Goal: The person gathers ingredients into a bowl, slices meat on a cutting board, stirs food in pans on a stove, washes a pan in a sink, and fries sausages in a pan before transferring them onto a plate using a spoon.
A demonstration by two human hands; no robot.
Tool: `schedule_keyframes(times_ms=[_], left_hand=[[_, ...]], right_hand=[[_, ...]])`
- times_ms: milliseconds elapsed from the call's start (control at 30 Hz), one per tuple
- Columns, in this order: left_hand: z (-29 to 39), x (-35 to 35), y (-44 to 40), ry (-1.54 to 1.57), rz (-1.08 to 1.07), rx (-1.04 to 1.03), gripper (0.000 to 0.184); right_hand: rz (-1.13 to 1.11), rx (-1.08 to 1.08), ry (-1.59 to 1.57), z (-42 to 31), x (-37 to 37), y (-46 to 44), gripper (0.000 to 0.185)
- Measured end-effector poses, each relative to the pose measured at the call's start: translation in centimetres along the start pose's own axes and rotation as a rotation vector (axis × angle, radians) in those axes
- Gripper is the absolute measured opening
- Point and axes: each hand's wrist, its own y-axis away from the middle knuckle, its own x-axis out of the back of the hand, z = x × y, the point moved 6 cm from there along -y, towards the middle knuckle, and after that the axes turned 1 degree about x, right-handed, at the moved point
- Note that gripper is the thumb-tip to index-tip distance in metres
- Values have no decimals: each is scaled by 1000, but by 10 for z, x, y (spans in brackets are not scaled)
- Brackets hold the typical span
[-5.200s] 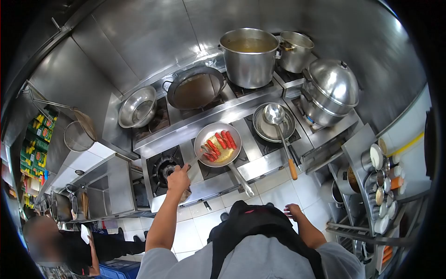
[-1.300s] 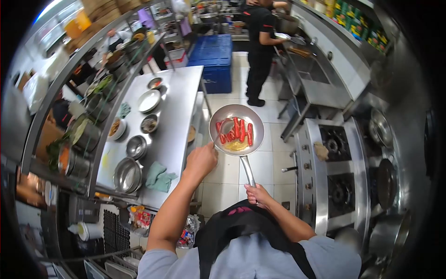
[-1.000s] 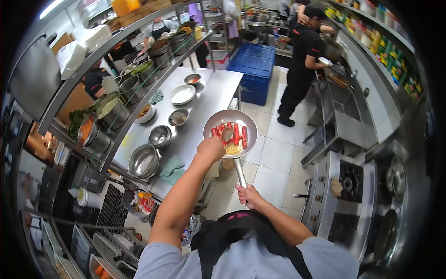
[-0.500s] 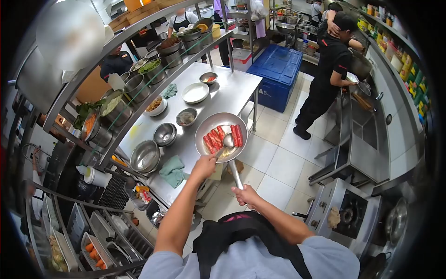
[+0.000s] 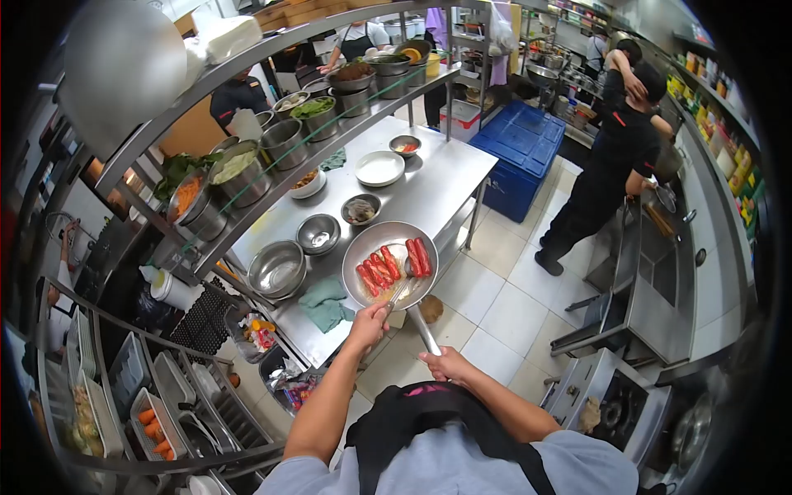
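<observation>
My right hand (image 5: 448,365) is closed round the handle of a frying pan (image 5: 356,290), held up past the corner of the steel table. Two groups of red sausages (image 5: 379,271) lie in the pan with some pale liquid. In my left hand (image 5: 369,327) is the handle of a metal spoon (image 5: 398,291). It slants into the pan, its bowl close to the right-hand sausages (image 5: 418,257) and hard to make out. A green cloth (image 5: 325,304) lies on the table left of the pan.
On the steel table (image 5: 445,169) stand metal bowls (image 5: 318,234) and a white plate (image 5: 379,168). A shelf (image 5: 272,177) above holds pots of vegetables. Beyond the table is a blue chest (image 5: 520,157). A person in black (image 5: 606,157) stands right, near a sink; a stove (image 5: 606,404) is closer.
The spoon's bowl has come down in the pan towards me, and my left hand has drawn back a little. My view has shifted, so the surroundings appear further right.
</observation>
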Motion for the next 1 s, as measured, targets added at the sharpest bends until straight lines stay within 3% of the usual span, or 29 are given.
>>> schedule_keyframes(times_ms=[500, 733, 833, 900, 933, 967, 1000], left_hand=[[32, 157, 61, 202, -5, -4, 37], [75, 267, 100, 214, 177, -94, 37], [57, 310, 77, 35, 352, -77, 38], [37, 335, 48, -248, 506, -68, 41], [42, 333, 38, -530, 527, -129, 41], [30, 328, 36, -536, 517, -112, 41], [27, 322, 33, -956, 640, -108, 41]], right_hand=[[-91, -93, -65, -34, -91, 2, 38], [-84, -101, 13, -44, -79, -9, 38], [-109, -105, 30, -50, -62, -12, 37], [-116, -112, 41, -51, -47, -17, 36], [-115, -116, 49, -52, -43, -16, 36], [-118, -92, 56, -58, -39, -14, 34], [-135, -108, 43, -59, -36, -14, 34]])
